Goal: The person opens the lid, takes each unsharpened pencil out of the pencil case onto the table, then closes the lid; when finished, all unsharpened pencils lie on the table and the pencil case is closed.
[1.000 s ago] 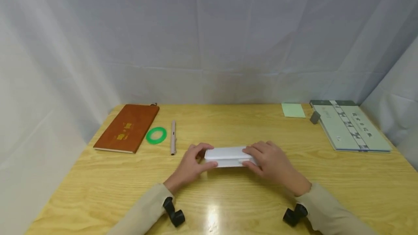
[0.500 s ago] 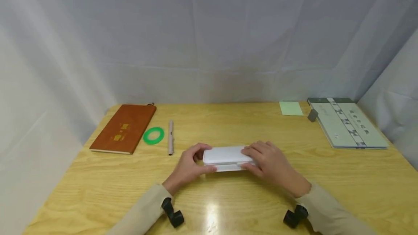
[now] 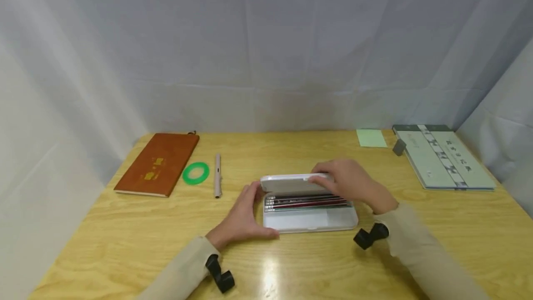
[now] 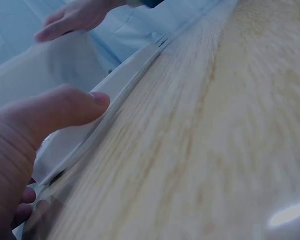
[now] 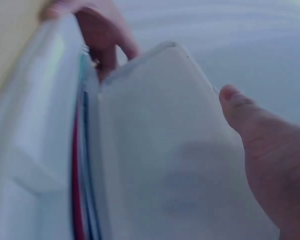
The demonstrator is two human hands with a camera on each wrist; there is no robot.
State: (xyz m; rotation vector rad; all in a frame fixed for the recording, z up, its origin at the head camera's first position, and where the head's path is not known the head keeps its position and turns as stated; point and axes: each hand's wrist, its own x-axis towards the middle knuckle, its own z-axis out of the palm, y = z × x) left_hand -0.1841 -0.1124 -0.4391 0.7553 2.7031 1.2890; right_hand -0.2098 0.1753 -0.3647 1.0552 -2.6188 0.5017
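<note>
A white pencil case (image 3: 295,220) lies on the wooden table with its lid (image 3: 287,184) raised and tilted back. Several dark and red pencils (image 3: 304,203) rest side by side along the rear of its tray, their ferrules to the left. My left hand (image 3: 243,220) grips the case's left end, thumb (image 4: 75,107) along the front edge and fingers round the back. On the lid's right part, my right hand (image 3: 351,180) pinches it, its thumb (image 5: 240,107) at the free edge and the fingers behind, where the right wrist view hides them.
Left of the case lie a rose-grey pen (image 3: 218,176), a green tape ring (image 3: 195,173) and a brown notebook (image 3: 158,165). At the back right are a pale green sticky pad (image 3: 371,138), a small grey block (image 3: 399,147) and a light green book (image 3: 445,159).
My right hand has lifted the lid up and back, uncovering the pencils. The case's base now sits lower and nearer me on the table, and my left hand has spread along its left end.
</note>
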